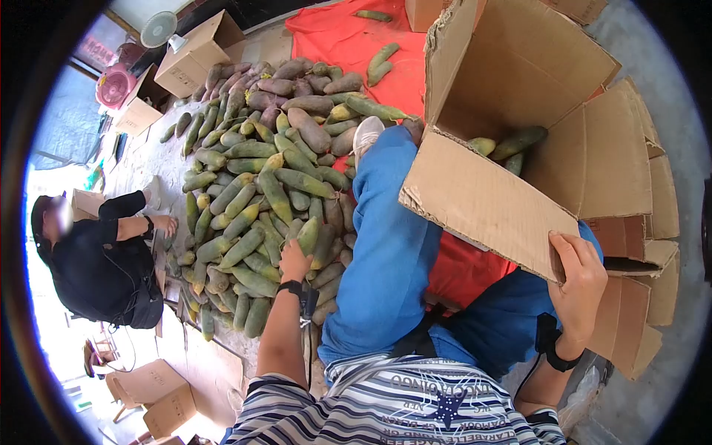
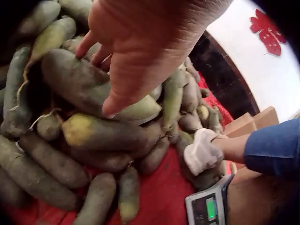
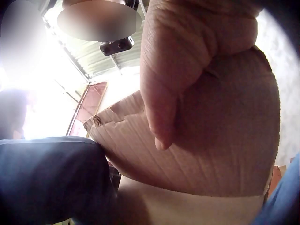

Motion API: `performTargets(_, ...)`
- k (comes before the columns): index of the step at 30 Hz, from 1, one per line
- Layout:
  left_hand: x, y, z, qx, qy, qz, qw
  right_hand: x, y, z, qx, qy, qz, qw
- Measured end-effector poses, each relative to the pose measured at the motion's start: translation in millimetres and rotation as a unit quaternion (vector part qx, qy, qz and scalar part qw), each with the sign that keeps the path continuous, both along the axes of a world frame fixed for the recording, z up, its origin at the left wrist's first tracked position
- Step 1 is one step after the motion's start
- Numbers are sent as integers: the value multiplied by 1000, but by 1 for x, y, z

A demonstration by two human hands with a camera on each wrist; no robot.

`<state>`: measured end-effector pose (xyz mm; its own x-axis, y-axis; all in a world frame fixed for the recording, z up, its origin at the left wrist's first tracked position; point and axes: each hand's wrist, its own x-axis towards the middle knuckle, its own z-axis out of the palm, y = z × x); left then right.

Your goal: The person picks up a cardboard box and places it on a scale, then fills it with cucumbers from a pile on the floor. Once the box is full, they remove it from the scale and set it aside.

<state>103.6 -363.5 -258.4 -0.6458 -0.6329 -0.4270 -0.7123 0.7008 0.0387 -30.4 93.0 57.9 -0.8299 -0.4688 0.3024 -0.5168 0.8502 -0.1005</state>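
My left hand [image 1: 295, 263] is on the pile of green radishes [image 1: 256, 170] left of my knees. In the left wrist view its thumb and fingers [image 2: 86, 44] reach round a thick green radish [image 2: 75, 77] that lies among the others. My right hand [image 1: 578, 274] grips the edge of the near flap [image 1: 489, 200] of a tall open cardboard box [image 1: 519, 67]. In the right wrist view the thumb [image 3: 161, 126] lies along one face of that flap. A few radishes [image 1: 523, 141] lie inside the box, partly hidden by the flap.
Red cloth [image 1: 326, 33] lies under part of the pile. A scale with a lit display [image 2: 211, 208] stands by my foot. Another person [image 1: 96, 259] sits across the pile, one hand near it. More cardboard boxes [image 1: 196, 55] stand behind, and folded cardboard [image 1: 627, 297] is at right.
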Motion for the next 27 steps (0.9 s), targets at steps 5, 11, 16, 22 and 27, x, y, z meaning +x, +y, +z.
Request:
performTargets(5, 6, 7, -23, -92, 8, -19, 996, -1, -2, 4, -19, -11, -4, 1000)
performTargets(11, 7, 6, -14, -53, 65, -3, 997, 0, 1, 4, -7, 7, -16, 1000)
performTargets(16, 5, 2, -9, 174, 242, 112, 948, 1, 4, -3, -37, 27, 3, 999)
performTargets(22, -53, 34, 151, 292, 496, 77, 814, 2, 8, -12, -40, 46, 17, 998)
performTargets(27, -108, 98, 290, 269, 751, -91, 596, 3, 9, -17, -47, 67, 20, 996)
